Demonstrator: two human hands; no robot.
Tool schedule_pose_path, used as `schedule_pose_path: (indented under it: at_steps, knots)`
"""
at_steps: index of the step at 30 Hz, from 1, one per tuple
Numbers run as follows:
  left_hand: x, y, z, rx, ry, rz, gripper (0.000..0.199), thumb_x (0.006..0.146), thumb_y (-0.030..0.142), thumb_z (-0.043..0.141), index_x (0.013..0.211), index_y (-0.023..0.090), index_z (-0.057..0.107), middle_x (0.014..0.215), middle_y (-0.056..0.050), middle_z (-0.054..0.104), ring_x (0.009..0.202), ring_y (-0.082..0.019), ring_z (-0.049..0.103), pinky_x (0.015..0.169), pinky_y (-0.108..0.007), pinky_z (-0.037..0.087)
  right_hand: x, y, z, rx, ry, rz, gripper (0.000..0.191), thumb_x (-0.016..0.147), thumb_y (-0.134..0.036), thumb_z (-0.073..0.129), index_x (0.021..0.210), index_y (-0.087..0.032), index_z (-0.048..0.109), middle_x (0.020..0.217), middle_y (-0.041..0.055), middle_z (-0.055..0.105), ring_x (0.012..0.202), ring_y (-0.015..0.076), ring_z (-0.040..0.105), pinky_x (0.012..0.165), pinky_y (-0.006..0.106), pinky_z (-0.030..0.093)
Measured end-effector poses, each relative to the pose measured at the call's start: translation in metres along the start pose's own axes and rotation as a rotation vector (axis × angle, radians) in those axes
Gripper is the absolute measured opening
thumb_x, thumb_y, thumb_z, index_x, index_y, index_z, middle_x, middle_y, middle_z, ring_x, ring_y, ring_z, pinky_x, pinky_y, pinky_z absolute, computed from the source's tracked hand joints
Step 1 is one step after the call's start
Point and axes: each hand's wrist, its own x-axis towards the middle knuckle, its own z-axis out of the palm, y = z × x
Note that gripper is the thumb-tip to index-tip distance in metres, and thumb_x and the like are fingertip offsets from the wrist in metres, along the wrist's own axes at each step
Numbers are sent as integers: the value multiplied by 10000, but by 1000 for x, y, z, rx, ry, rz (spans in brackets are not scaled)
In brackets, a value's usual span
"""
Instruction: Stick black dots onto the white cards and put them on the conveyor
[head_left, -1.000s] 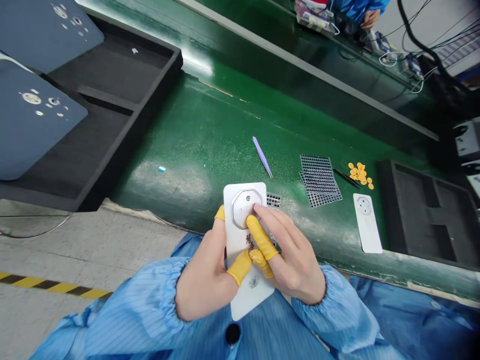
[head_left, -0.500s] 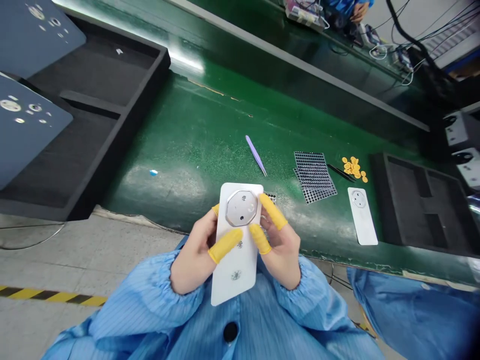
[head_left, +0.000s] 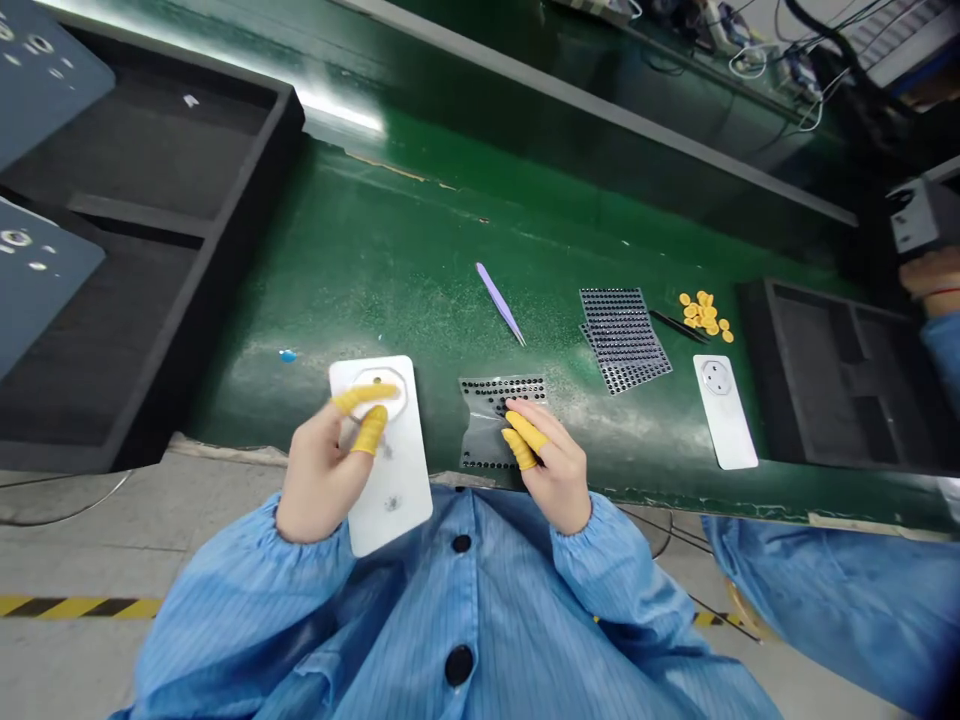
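My left hand (head_left: 334, 450), with yellow finger cots on thumb and index finger, lies over a white panel (head_left: 397, 490) with rounded corners. Its two covered fingers rest on the octagonal recess near the panel's top, and the panel's lower part reaches past the table edge. To the right, my right hand (head_left: 551, 455) has its fingers drawn together on a clear sheet of black dots (head_left: 484, 435), partly bare of dots. Whatever is between those yellow-capped fingertips is too small to make out.
Lilac tweezers (head_left: 500, 303) lie ahead. Farther right are more dot sheets (head_left: 626, 340), dark tweezers (head_left: 679, 326), yellow finger cots (head_left: 703, 315) and a second white panel (head_left: 725, 412). Black trays (head_left: 232, 200) flank the table; a co-worker's hand (head_left: 934, 275) shows at the right.
The white panel has moved left, now under my left hand alone. My right hand has let go of it and come down on the dot sheet, which was mostly hidden before.
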Motion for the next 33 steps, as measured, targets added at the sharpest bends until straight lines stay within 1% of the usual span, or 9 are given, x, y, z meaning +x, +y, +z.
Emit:
schedule_pose_path:
  at_steps: [2, 4, 7, 10, 14, 21, 25, 29, 33]
  knots:
    - [0, 5, 7, -19, -122, -58, 333, 718, 417, 718, 902, 141, 740, 964, -112, 744, 955, -308, 673, 773, -348, 546, 3, -5, -5, 19, 41, -14, 354, 868, -76, 565, 1200, -190, 605, 1156, 126, 671, 1120, 214, 620, 939, 433, 549]
    - [-2, 12, 19, -146, -259, -93, 367, 696, 461, 729, 858, 133, 753, 848, -101, 756, 858, -298, 692, 735, -351, 551, 6, -10, -12, 28, 31, -72, 405, 863, -76, 568, 1246, -206, 574, 1187, 120, 658, 1135, 224, 612, 942, 451, 547]
    - [-4, 20, 37, -305, -378, -145, 354, 642, 423, 790, 845, 135, 756, 799, -83, 756, 744, -248, 696, 666, -315, 554, 12, -14, -24, 57, -97, -161, 432, 864, -103, 577, 1282, -207, 540, 1220, 127, 640, 1168, 237, 589, 963, 482, 527]
    - [-5, 22, 47, -351, -344, -197, 326, 611, 379, 821, 819, 135, 759, 776, -78, 754, 701, -213, 686, 626, -286, 547, 21, -16, -29, 112, -171, -129, 354, 863, -142, 599, 1212, -201, 584, 1177, 124, 654, 1125, 228, 607, 923, 457, 548]
    - [-5, 18, 51, -386, -402, -208, 314, 651, 388, 795, 841, 140, 758, 766, -68, 752, 666, -197, 682, 607, -277, 543, 35, -15, -22, 102, -72, -117, 252, 858, -114, 596, 1087, -212, 636, 1047, 87, 685, 995, 198, 640, 829, 401, 577]
    - [-14, 5, 63, -286, -337, 1, 357, 764, 434, 679, 908, 115, 749, 863, -86, 755, 775, -231, 689, 716, -316, 555, 32, -5, -7, 41, -158, -258, 368, 855, -25, 520, 1195, -160, 562, 1119, 137, 644, 1096, 233, 600, 903, 438, 552]
    - [-8, 0, 68, -166, -256, 110, 260, 824, 332, 611, 955, 156, 751, 915, -64, 757, 874, -240, 691, 817, -320, 536, 29, 8, 4, -29, -86, -335, 363, 842, -28, 546, 1187, -142, 554, 1115, 151, 639, 1074, 243, 616, 897, 420, 562]
    - [-9, 1, 70, -57, -224, 158, 262, 820, 268, 591, 1009, 166, 740, 1017, -73, 747, 964, -261, 680, 911, -342, 501, 30, 12, 13, 25, -32, -239, 233, 874, -95, 530, 1099, -145, 563, 1061, 126, 638, 981, 206, 646, 829, 344, 585]
    - [3, 2, 68, 15, -257, 196, 243, 797, 270, 602, 968, 179, 749, 959, -51, 761, 906, -255, 701, 862, -332, 527, 31, 21, 19, -33, -44, -123, 162, 931, -212, 453, 1043, -147, 550, 1031, 125, 614, 960, 211, 626, 798, 359, 579]
